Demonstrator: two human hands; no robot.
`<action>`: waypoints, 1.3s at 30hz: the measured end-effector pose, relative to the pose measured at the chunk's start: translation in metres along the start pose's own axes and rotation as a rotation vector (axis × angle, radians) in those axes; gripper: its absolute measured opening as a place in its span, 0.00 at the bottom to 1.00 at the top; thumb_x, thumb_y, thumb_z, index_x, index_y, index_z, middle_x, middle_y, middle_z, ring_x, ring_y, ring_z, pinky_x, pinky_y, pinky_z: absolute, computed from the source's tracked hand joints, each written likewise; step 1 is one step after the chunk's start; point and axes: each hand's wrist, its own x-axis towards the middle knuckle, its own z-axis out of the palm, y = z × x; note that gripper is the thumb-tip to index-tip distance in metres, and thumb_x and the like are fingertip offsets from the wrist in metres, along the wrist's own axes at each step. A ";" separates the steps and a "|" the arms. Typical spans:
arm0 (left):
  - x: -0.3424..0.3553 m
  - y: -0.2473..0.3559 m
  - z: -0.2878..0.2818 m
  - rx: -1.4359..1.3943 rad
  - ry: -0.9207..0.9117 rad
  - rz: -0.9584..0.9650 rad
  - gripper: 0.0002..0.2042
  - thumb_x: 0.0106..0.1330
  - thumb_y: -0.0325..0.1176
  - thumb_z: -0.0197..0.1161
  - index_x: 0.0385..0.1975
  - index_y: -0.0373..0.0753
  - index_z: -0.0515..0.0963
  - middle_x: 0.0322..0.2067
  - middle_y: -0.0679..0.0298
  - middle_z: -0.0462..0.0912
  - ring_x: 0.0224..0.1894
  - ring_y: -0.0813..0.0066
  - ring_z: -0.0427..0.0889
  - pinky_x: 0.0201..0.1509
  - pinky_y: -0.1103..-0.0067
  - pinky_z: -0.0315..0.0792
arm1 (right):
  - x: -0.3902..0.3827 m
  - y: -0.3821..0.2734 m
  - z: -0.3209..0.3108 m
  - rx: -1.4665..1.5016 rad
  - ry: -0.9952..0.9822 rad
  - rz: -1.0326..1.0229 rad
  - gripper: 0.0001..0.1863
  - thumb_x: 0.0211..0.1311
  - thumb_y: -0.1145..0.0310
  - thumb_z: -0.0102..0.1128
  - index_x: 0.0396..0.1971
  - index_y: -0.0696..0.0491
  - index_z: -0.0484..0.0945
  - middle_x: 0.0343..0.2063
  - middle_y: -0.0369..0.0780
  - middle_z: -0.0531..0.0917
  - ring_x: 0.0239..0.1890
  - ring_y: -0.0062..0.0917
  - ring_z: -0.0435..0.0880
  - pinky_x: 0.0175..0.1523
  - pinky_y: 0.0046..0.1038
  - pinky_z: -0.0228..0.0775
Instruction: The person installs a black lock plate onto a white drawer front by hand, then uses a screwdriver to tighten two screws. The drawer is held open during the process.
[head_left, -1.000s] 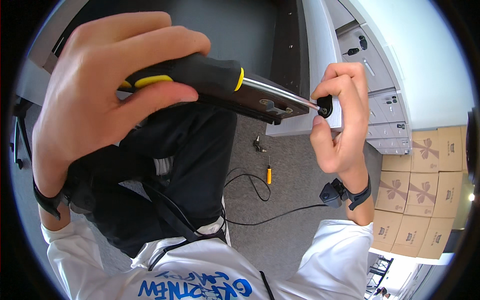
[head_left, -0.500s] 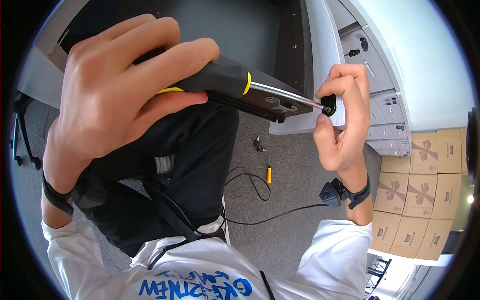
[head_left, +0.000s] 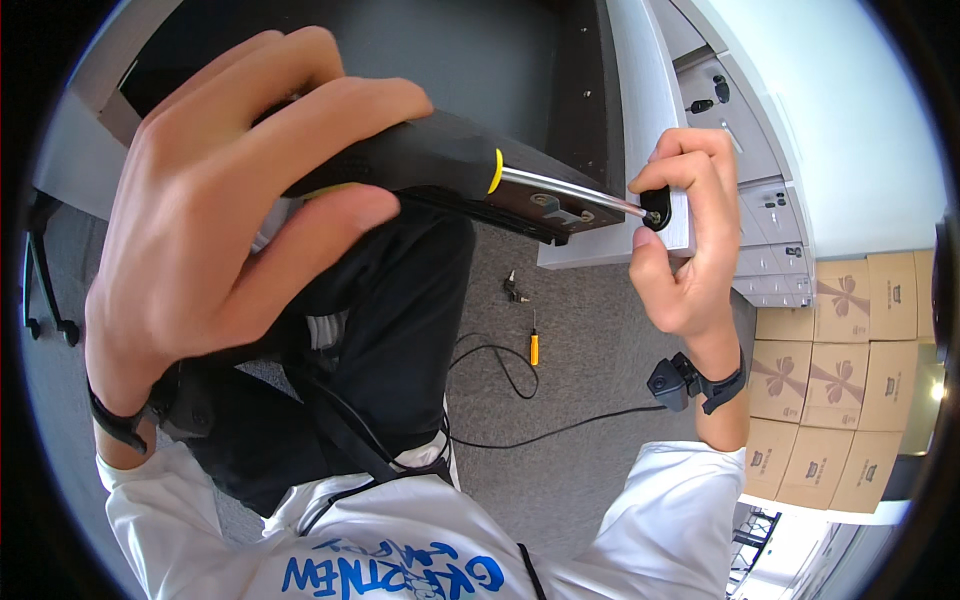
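My left hand [head_left: 200, 200] is closed round the thick black handle of a screwdriver [head_left: 430, 155] with a yellow ring. Its thumb lies loosely along the handle's lower side. The shiny shaft slants right, and its tip meets a screw on a small black lock [head_left: 655, 202]. That lock sits against the inner side of a pale panel [head_left: 640, 90], near the panel's lower end. My right hand [head_left: 705, 220] reaches round the panel's edge, pinching the lock between thumb and bent fingers. Behind the shaft runs a dark drawer side [head_left: 530, 195] with a metal bracket.
On the grey carpet lie a small yellow-handled screwdriver [head_left: 534, 348], black keys [head_left: 515, 288] and a looping black cable [head_left: 540, 435]. Grey drawer cabinets [head_left: 765, 225] with keys in their locks stand at right, near stacked cardboard boxes [head_left: 835, 380]. A chair base [head_left: 45, 280] shows at left.
My left thumb has eased away from the screwdriver's handle, and the left fingers have shifted slightly left along it. The tip stays at the lock; my right hand keeps its pinch.
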 end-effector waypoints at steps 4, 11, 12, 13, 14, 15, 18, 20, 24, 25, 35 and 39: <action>-0.001 -0.002 0.000 0.065 0.005 0.004 0.14 0.67 0.33 0.63 0.51 0.40 0.82 0.39 0.53 0.78 0.38 0.58 0.80 0.38 0.73 0.75 | 0.001 0.002 0.001 0.006 -0.004 -0.007 0.16 0.36 0.77 0.56 0.32 0.58 0.74 0.40 0.46 0.70 0.39 0.36 0.72 0.46 0.31 0.68; 0.004 -0.013 -0.003 0.118 -0.035 0.058 0.16 0.62 0.28 0.66 0.51 0.41 0.83 0.42 0.54 0.78 0.41 0.56 0.80 0.42 0.71 0.76 | 0.001 0.002 -0.002 -0.003 -0.024 -0.019 0.16 0.36 0.78 0.55 0.32 0.58 0.74 0.39 0.47 0.70 0.39 0.37 0.71 0.47 0.32 0.68; 0.006 -0.013 -0.003 0.151 -0.028 0.079 0.16 0.62 0.28 0.66 0.51 0.42 0.83 0.42 0.54 0.78 0.41 0.56 0.80 0.43 0.71 0.76 | 0.001 0.002 -0.002 0.006 -0.026 -0.011 0.16 0.36 0.78 0.55 0.32 0.58 0.74 0.39 0.47 0.70 0.39 0.37 0.71 0.47 0.32 0.68; 0.009 -0.012 -0.005 0.203 -0.014 0.118 0.17 0.62 0.28 0.66 0.52 0.42 0.83 0.43 0.54 0.78 0.42 0.56 0.80 0.43 0.70 0.76 | 0.000 0.002 -0.002 0.003 -0.024 -0.009 0.16 0.36 0.79 0.55 0.33 0.58 0.74 0.40 0.47 0.71 0.40 0.38 0.72 0.47 0.32 0.68; 0.010 -0.012 -0.007 0.229 -0.013 0.128 0.17 0.62 0.28 0.67 0.52 0.42 0.83 0.43 0.54 0.78 0.43 0.56 0.80 0.44 0.70 0.76 | 0.000 0.001 -0.002 0.000 -0.024 -0.002 0.16 0.36 0.79 0.56 0.33 0.58 0.75 0.40 0.47 0.71 0.40 0.38 0.72 0.47 0.32 0.68; 0.011 -0.010 -0.010 0.255 -0.011 0.139 0.17 0.61 0.28 0.67 0.52 0.43 0.83 0.44 0.54 0.78 0.43 0.57 0.80 0.44 0.70 0.77 | 0.000 0.001 -0.003 0.001 -0.023 0.003 0.17 0.37 0.79 0.56 0.34 0.59 0.75 0.41 0.48 0.71 0.40 0.38 0.72 0.48 0.32 0.68; 0.003 -0.006 -0.017 0.236 -0.017 0.078 0.18 0.61 0.28 0.69 0.52 0.44 0.83 0.45 0.54 0.78 0.46 0.57 0.80 0.46 0.70 0.77 | -0.002 0.001 -0.005 -0.052 -0.030 -0.033 0.23 0.39 0.76 0.59 0.42 0.59 0.77 0.44 0.48 0.73 0.44 0.39 0.74 0.51 0.33 0.70; -0.013 -0.001 -0.018 0.173 0.008 0.032 0.17 0.61 0.30 0.69 0.52 0.44 0.83 0.45 0.55 0.78 0.46 0.58 0.80 0.46 0.71 0.77 | -0.005 0.000 -0.008 -0.037 0.006 0.026 0.28 0.41 0.74 0.61 0.49 0.59 0.76 0.48 0.48 0.72 0.47 0.39 0.75 0.53 0.34 0.71; -0.050 0.008 -0.004 0.070 0.074 -0.118 0.18 0.59 0.37 0.71 0.50 0.45 0.84 0.40 0.58 0.78 0.41 0.62 0.78 0.40 0.73 0.74 | -0.012 -0.002 -0.010 0.217 0.090 0.255 0.37 0.48 0.61 0.69 0.62 0.57 0.73 0.58 0.46 0.66 0.56 0.35 0.74 0.56 0.36 0.73; -0.057 0.011 0.000 0.037 0.104 -0.144 0.19 0.55 0.39 0.74 0.47 0.45 0.85 0.36 0.61 0.78 0.36 0.66 0.77 0.36 0.74 0.71 | -0.013 -0.001 -0.010 0.264 0.108 0.278 0.38 0.48 0.59 0.71 0.62 0.57 0.73 0.58 0.46 0.65 0.56 0.34 0.74 0.56 0.35 0.73; -0.073 0.040 0.058 -0.339 0.047 -0.244 0.15 0.61 0.48 0.73 0.43 0.47 0.88 0.30 0.65 0.78 0.32 0.70 0.74 0.32 0.76 0.69 | -0.020 -0.007 0.008 -0.393 0.114 0.152 0.39 0.53 0.50 0.67 0.62 0.60 0.72 0.58 0.48 0.67 0.56 0.36 0.76 0.56 0.37 0.72; -0.083 0.051 0.086 -0.487 0.004 -0.250 0.17 0.55 0.42 0.77 0.44 0.45 0.88 0.31 0.65 0.80 0.32 0.70 0.73 0.34 0.74 0.70 | -0.023 -0.021 0.019 -0.466 0.208 0.248 0.34 0.55 0.61 0.63 0.61 0.62 0.70 0.55 0.48 0.68 0.53 0.34 0.77 0.52 0.36 0.77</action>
